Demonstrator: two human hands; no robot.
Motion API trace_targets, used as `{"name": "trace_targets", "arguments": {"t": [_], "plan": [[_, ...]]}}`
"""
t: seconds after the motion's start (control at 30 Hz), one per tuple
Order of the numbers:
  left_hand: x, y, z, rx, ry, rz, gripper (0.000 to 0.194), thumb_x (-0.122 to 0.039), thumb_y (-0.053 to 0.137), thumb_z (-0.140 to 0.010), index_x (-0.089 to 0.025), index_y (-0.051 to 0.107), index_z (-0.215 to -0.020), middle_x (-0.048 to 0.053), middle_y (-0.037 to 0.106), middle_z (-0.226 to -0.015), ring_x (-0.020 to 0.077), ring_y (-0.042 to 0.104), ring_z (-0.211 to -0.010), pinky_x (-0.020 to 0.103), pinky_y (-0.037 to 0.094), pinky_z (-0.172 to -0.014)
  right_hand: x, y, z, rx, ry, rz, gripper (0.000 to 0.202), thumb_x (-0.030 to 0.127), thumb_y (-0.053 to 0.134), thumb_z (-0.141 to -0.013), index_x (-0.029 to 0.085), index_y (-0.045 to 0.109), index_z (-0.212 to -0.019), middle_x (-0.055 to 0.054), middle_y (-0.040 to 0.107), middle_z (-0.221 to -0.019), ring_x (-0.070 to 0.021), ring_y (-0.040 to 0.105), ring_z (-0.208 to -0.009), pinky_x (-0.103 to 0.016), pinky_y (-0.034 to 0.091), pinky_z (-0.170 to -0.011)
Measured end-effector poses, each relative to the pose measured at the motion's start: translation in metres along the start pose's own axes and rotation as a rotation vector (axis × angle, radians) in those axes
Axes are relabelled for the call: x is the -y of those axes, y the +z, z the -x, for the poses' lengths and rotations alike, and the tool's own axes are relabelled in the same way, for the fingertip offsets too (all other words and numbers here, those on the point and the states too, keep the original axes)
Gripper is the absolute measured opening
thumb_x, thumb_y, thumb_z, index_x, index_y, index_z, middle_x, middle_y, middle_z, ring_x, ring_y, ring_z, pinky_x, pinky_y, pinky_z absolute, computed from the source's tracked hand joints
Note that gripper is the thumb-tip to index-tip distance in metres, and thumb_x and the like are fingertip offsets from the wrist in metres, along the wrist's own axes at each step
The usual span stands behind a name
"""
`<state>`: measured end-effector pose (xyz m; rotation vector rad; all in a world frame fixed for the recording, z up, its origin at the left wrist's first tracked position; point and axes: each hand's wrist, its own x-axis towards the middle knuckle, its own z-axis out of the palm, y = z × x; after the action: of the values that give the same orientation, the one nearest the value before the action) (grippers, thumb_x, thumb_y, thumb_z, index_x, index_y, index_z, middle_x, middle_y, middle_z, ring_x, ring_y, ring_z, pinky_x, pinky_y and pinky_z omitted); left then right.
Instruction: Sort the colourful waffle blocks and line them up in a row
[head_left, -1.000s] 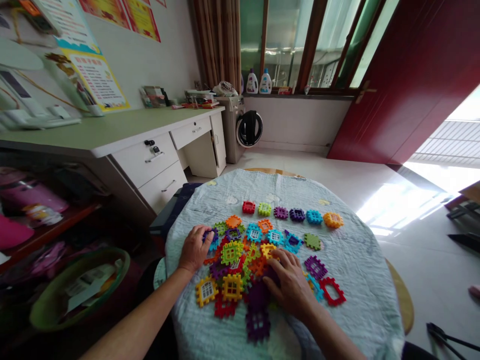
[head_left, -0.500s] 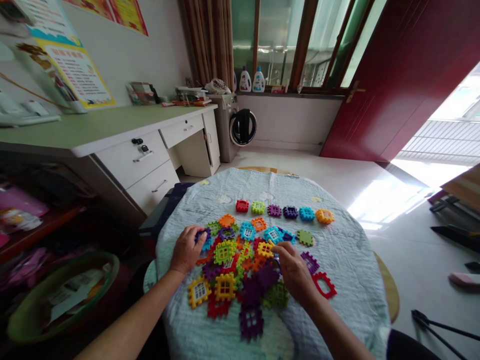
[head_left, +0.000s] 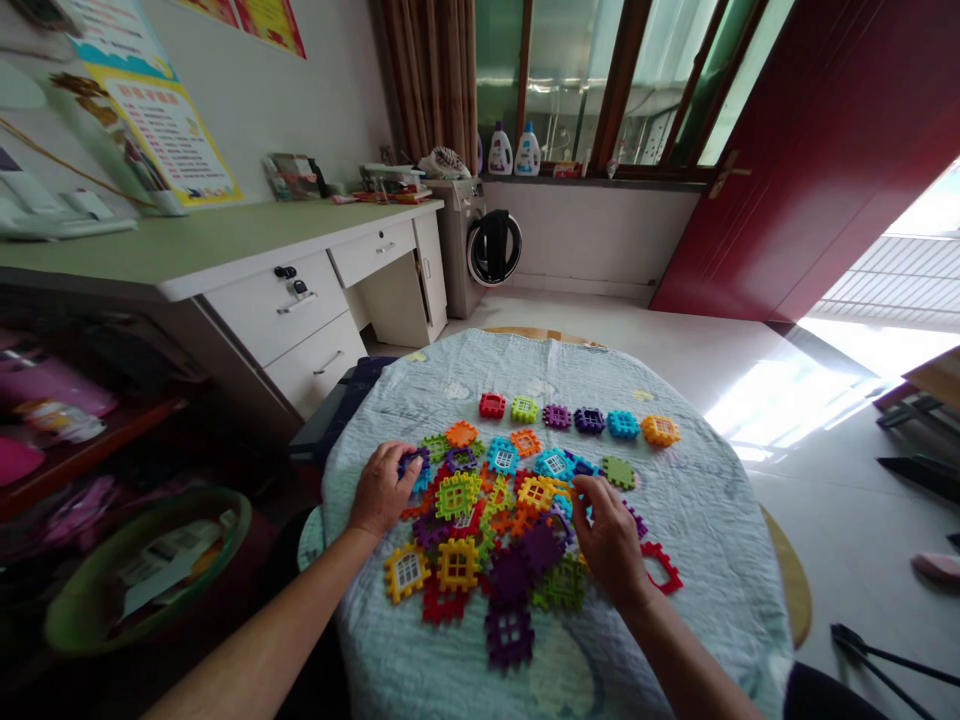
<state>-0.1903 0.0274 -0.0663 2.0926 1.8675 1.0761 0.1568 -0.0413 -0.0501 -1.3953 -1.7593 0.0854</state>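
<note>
Many square plastic pieces with notched edges lie in a loose pile on the cloth-covered round table. At the pile's left edge, my left hand has its fingers and thumb closed around a dark blue piece, partly hidden by them. On the right, my right hand pinches a yellow piece, seen almost edge-on. Close beside it lies a yellow-orange window piece. Purple pieces and a green window piece are among the pile, and a red frame lies right of my right wrist.
Beyond the pile is a row of small stacks, from red to orange. A long desk stands on the left, with a washing machine behind. A green basket is at lower left, and a black stand at lower right.
My right hand has moved slightly right, away from the yellow-orange window piece, and a yellow piece now shows at its fingertips. My left hand stays at the dark blue piece. The view has shifted slightly.
</note>
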Motion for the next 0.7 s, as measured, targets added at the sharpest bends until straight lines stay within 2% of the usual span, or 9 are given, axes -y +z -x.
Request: {"name": "trace_targets", "arguments": {"t": [0.13,0.3,0.47,0.57,0.7], "plan": [[-0.003,-0.001,0.0,-0.005,-0.009,0.001,0.028,-0.043,0.047,-0.087,-0.02,0.061,-0.096,0.009,0.062,-0.102,0.025,0.059,-0.1,0.045,0.047,-0.098,0.009,0.001,-0.003,0.046,-0.127,0.079,0.018,0.011,0.046,-0.091,0.021,0.06,-0.094,-0.005,0.062,-0.088,-0.0184,0.057,-0.085,-0.031,0.046,-0.078],[-0.005,-0.001,0.0,-0.016,-0.009,-0.005,0.027,-0.042,0.048,-0.087,-0.02,0.062,-0.095,0.008,0.063,-0.101,0.0245,0.06,-0.099,0.043,0.048,-0.097,0.018,0.003,-0.007,0.097,-0.189,0.139,0.021,0.008,0.048,-0.086,0.022,0.063,-0.091,-0.005,0.058,-0.084,-0.0203,0.051,-0.083,-0.035,0.044,-0.079],[-0.021,-0.013,0.003,-0.022,0.101,-0.038,0.025,-0.038,0.048,-0.088,-0.02,0.063,-0.098,0.01,0.063,-0.111,0.0259,0.057,-0.11,0.045,0.044,-0.102,0.026,-0.001,-0.006,0.299,-0.21,-0.004,0.023,0.006,0.049,-0.08,0.022,0.063,-0.09,-0.005,0.057,-0.089,-0.02,0.052,-0.085,-0.035,0.045,-0.078],[-0.042,-0.024,0.004,0.122,0.21,-0.002,0.024,-0.034,0.05,-0.088,-0.022,0.063,-0.103,0.009,0.062,-0.12,0.0251,0.054,-0.117,0.044,0.041,-0.106,0.028,-0.004,-0.005,0.318,-0.202,-0.086,0.02,0.01,0.05,-0.083,0.021,0.062,-0.093,-0.006,0.058,-0.092,-0.0202,0.054,-0.087,-0.036,0.047,-0.079],[-0.07,-0.029,0.004,0.452,0.222,0.072,0.034,-0.033,0.063,-0.078,-0.024,0.063,-0.111,0.007,0.062,-0.125,0.0266,0.054,-0.12,0.045,0.041,-0.107,0.026,-0.005,-0.005,0.286,-0.173,-0.116,0.016,0.013,0.05,-0.087,0.021,0.062,-0.092,-0.007,0.06,-0.093,-0.0203,0.056,-0.088,-0.036,0.048,-0.079]]}}
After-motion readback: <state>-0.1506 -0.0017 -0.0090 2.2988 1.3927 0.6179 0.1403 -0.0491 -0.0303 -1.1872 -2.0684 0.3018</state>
